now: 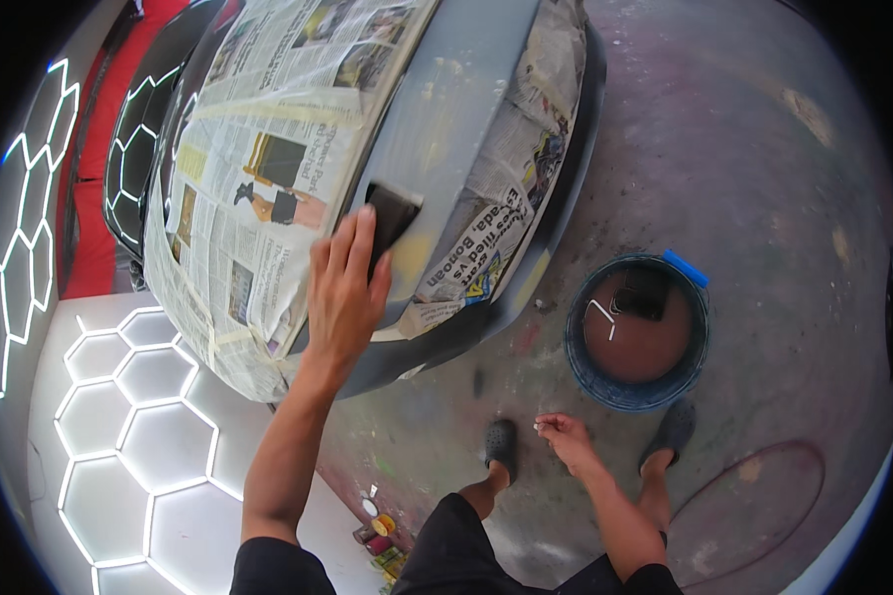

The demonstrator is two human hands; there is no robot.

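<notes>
My left hand (345, 285) grips a black sanding block (395, 216) and presses it flat against the grey primed car panel (437, 119). Yellowish patches show through the grey around the block. Taped newspaper (268, 89) covers the bodywork left of this strip, and more newspaper (511, 188) masks its right side. Over the floor, away from the car, hangs my right hand (567, 441). Its fingers are curled together, with a small whitish bit at the tips, too small to name.
A dark bucket (575, 372) of brownish water stands right of the car, a blue piece (687, 268) on its rim. A thin hose (814, 461) curves across the floor at right. Several small cans (382, 526) lie lower left. My feet in dark clogs (501, 446) stand near the bucket.
</notes>
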